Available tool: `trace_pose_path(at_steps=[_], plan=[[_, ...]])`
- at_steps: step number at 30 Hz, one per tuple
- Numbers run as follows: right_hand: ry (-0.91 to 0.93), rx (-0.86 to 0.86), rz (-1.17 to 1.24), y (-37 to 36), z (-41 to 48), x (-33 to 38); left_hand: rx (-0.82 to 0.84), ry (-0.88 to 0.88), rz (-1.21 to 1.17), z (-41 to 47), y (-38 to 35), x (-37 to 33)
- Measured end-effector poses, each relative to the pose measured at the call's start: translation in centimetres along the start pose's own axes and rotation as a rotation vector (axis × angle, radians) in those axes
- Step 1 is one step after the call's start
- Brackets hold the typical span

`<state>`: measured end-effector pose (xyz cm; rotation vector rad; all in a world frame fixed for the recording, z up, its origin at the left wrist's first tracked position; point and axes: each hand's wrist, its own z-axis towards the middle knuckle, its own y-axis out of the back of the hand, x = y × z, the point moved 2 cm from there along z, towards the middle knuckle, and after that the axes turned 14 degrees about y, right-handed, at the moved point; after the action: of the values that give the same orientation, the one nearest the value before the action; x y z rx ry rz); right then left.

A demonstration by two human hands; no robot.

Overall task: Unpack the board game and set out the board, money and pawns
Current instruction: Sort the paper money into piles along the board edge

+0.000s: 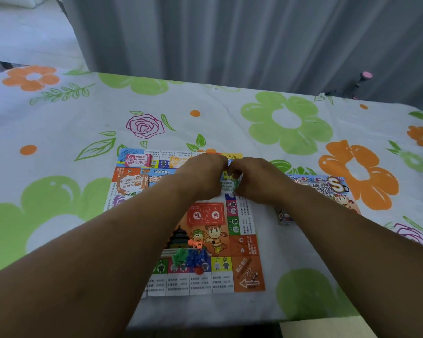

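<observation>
The board (244, 245) lies flat on the desk (59, 132), at frame centre. The left hand (203, 176) and right hand (252, 179) meet above the board's upper half, both pinching the green money stack (227, 185). The pink money stack (138, 159) sits at the board's upper left. The pawns (191, 258) are clustered at lower centre. The box (327, 189) lies to the right.

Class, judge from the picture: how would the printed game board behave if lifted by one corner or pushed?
The game board looks sheet-thin with no visible edge thickness, so probably floppy and light. Pushed on the soft flowered cloth it may buckle rather than slide, likely toppling the plastic pawns heaped on it.
</observation>
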<state>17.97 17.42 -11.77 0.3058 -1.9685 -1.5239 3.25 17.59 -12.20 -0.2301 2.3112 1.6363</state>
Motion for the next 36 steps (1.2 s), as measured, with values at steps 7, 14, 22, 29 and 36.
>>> trace_pose_path(at_steps=[7, 14, 22, 29, 36], plan=[[-0.007, -0.018, -0.007, -0.23, 0.27, 0.00, 0.001, -0.010, 0.011, 0.00, 0.10, 0.05], [-0.003, -0.024, -0.003, -0.21, 0.23, 0.02, -0.014, -0.014, 0.012, 0.06, 0.02, 0.11], [-0.050, -0.042, 0.059, 0.26, -0.21, -0.58, -0.014, -0.008, 0.005, 0.03, -0.01, 0.16], [-0.084, -0.079, 0.125, 0.18, -0.16, -0.68, -0.008, -0.005, 0.011, 0.11, 0.03, 0.18], [-0.068, -0.069, 0.120, 0.15, 0.09, -0.31, -0.004, -0.010, 0.011, -0.02, 0.20, 0.16]])
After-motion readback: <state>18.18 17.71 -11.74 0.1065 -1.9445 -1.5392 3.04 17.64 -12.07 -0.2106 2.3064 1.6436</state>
